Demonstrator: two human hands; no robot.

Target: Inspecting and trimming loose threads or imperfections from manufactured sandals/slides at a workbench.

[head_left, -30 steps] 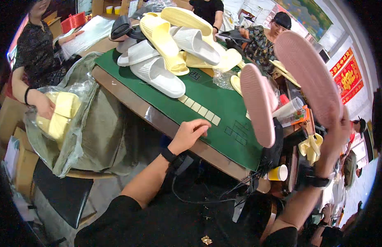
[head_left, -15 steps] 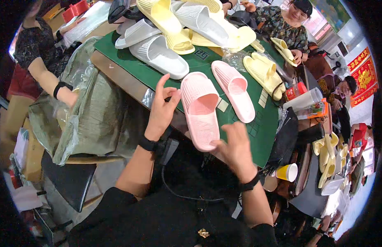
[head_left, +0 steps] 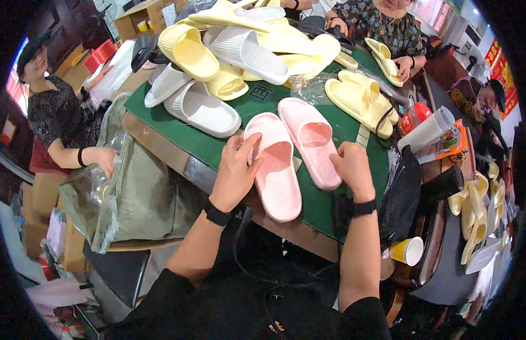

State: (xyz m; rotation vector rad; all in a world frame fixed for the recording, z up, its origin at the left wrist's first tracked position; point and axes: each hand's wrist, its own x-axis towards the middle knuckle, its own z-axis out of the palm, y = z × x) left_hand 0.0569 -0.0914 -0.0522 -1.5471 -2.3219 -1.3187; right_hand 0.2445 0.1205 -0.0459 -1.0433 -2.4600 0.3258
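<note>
Two pink slippers lie side by side, soles down, on the green table mat (head_left: 206, 148). My left hand (head_left: 235, 170) rests on the left edge of the nearer pink slipper (head_left: 277, 170), fingers curled over its strap. At the heel of the farther pink slipper (head_left: 311, 141), my right hand (head_left: 353, 170) touches its right side. Both wrists wear black bands.
A heap of white and yellow slippers (head_left: 229, 51) fills the far side of the table. A yellow pair (head_left: 359, 102) lies to the right. A person on the left (head_left: 59, 124) holds a large plastic bag (head_left: 127, 187). Another person (head_left: 387, 28) sits opposite. Cups and a bottle (head_left: 427, 127) stand at right.
The two pink slippers came down from the air onto the mat. My hands now settle at their sides, and the view has tilted down toward the table.
</note>
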